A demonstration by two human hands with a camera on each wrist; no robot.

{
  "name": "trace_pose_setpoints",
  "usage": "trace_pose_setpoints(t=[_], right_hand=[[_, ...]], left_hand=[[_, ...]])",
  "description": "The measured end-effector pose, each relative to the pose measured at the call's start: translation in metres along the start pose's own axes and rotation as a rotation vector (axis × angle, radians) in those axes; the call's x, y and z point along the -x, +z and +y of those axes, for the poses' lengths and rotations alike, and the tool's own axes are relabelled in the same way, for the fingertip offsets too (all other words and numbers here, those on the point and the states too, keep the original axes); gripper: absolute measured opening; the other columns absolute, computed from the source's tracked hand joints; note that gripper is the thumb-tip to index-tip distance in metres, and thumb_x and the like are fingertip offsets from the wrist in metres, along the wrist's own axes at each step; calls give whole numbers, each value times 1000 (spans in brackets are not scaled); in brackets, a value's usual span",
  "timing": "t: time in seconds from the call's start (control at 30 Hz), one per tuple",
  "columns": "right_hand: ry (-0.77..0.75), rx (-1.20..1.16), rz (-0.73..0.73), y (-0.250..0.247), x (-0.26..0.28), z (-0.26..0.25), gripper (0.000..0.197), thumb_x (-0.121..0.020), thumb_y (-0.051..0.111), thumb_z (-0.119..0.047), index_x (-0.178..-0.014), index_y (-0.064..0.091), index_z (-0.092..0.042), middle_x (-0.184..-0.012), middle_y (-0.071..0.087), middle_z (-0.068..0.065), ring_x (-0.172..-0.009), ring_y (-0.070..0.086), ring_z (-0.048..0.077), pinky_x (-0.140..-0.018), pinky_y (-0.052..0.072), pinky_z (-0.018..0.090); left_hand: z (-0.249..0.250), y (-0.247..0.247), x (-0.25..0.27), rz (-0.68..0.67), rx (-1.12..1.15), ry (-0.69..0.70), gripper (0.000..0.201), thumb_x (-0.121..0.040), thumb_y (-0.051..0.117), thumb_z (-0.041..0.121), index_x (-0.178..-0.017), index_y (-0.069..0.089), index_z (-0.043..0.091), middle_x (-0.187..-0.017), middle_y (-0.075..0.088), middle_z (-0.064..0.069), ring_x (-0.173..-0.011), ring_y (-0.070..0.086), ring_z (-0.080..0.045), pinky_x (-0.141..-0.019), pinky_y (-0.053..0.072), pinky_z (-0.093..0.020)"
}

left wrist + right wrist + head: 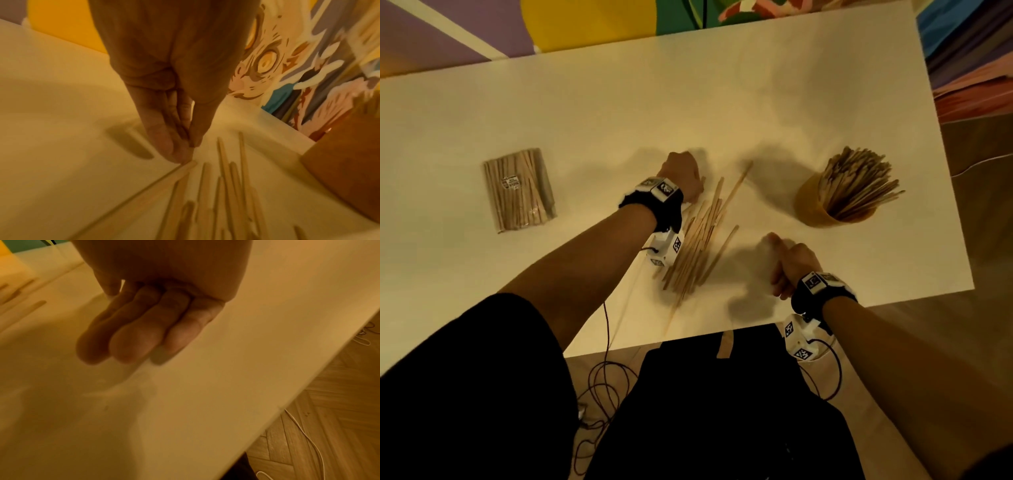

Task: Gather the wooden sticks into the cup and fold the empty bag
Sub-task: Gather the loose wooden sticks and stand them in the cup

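Loose wooden sticks [698, 240] lie in a fanned pile at the middle of the white table [756, 102]. An orange-brown cup [822, 209], seen also in the left wrist view as the cup [341, 178], stands to the right, packed with sticks. My left hand [683, 174] is at the pile's far end. Its straight fingers and thumb [185, 152] come together at the tip of one of the sticks [226, 178]. My right hand [786, 263] hovers near the front edge with loosely curled fingers [131, 340], holding nothing. A faint sheen under it could be clear plastic; I cannot tell.
A full clear packet of sticks [518, 190] lies at the table's left. One stick [725, 344] rests on my dark lap. Cables [602, 383] trail over the wooden floor below the front edge. A colourful painted wall stands behind the table.
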State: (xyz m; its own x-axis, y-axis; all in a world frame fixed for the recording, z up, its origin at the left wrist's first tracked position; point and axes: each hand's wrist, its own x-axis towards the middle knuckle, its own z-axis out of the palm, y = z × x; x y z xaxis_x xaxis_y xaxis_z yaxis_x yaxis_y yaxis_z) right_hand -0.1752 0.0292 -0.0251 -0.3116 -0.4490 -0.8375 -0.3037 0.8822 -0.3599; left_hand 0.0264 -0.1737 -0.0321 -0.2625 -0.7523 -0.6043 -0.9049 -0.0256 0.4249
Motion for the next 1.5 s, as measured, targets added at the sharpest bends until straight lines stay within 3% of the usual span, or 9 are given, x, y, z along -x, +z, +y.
trace_pose_setpoints(t=[0.17, 0.27, 0.37, 0.53, 0.8, 1.1, 1.2, 1.3, 1.5], right_hand=[[42, 24, -87, -4, -3, -8, 83, -91, 41, -65, -69, 70, 10, -59, 68, 25, -45, 64, 34, -52, 54, 34], [-239, 95, -55, -2, -7, -37, 41, -92, 61, -30, -77, 71, 6, -65, 70, 19, -58, 67, 32, -64, 60, 43], [-592, 269, 107, 1, -13, -77, 17, -87, 64, -20, -97, 71, -8, -99, 70, 11, -90, 64, 24, -90, 52, 37], [-680, 697, 104, 10, -16, -108, 53, -95, 52, -24, -146, 40, -15, -161, 18, 6, -148, 10, 19, -116, 6, 24], [-647, 646, -17, 46, 2, -78, 63, -95, 50, -21, -152, 24, -12, -163, 2, 6, -150, 1, 21, -121, 8, 32], [-732, 498, -79, 57, 22, -66, 61, -92, 56, -16, -148, 35, -10, -156, 32, 5, -145, 27, 18, -119, 19, 27], [-742, 406, 35, 42, 19, -55, 48, -88, 60, -12, -135, 52, -11, -141, 50, 6, -128, 48, 23, -110, 38, 37], [-543, 341, 77, 28, 14, -37, 28, -88, 60, -10, -115, 66, -10, -116, 65, 8, -103, 61, 22, -90, 45, 26], [-236, -131, -219, 39, 24, -18, 49, -84, 46, 21, -130, 53, 6, -110, 68, 22, -101, 65, 29, -87, 53, 35]], left_hand=[[-47, 6, 66, 193, 102, 30, 20, -86, 64, 29, -92, 72, 12, -90, 73, -7, -84, 67, -25, -78, 55, -38], [-90, 26, 124, 263, 173, -24, 22, -82, 72, 35, -97, 66, 20, -90, 67, 3, -79, 62, -17, -71, 50, -31], [-120, 57, 177, 119, 196, -61, 26, -77, 75, 44, -88, 61, 26, -80, 59, 8, -71, 55, -11, -65, 42, -28], [-135, 109, 225, -226, 57, -35, 39, -81, 66, 57, -66, 58, 22, -67, 57, 7, -66, 54, -11, -60, 38, -27], [-127, 116, 197, -191, 61, 18, 30, -82, 71, 42, -65, 60, 20, -68, 56, 4, -68, 54, -16, -63, 43, -30], [-93, 79, 173, -228, 112, 47, 34, -85, 70, 41, -61, 65, 18, -55, 65, 3, -52, 66, -13, -63, 58, -29], [-91, 76, 170, 8, -10, 89, 33, -90, 58, 51, -84, 69, 21, -84, 70, 3, -76, 63, -14, -67, 51, -30], [-83, 77, 153, 308, 18, 111, 56, -82, 60, 62, -124, 55, 24, -130, 50, 4, -117, 46, -19, -87, 48, -37], [-30, 90, 123, 232, -117, 56, 96, -69, 59, 77, -140, 35, 17, -140, 35, -7, -125, 37, -29, -96, 40, -46]])
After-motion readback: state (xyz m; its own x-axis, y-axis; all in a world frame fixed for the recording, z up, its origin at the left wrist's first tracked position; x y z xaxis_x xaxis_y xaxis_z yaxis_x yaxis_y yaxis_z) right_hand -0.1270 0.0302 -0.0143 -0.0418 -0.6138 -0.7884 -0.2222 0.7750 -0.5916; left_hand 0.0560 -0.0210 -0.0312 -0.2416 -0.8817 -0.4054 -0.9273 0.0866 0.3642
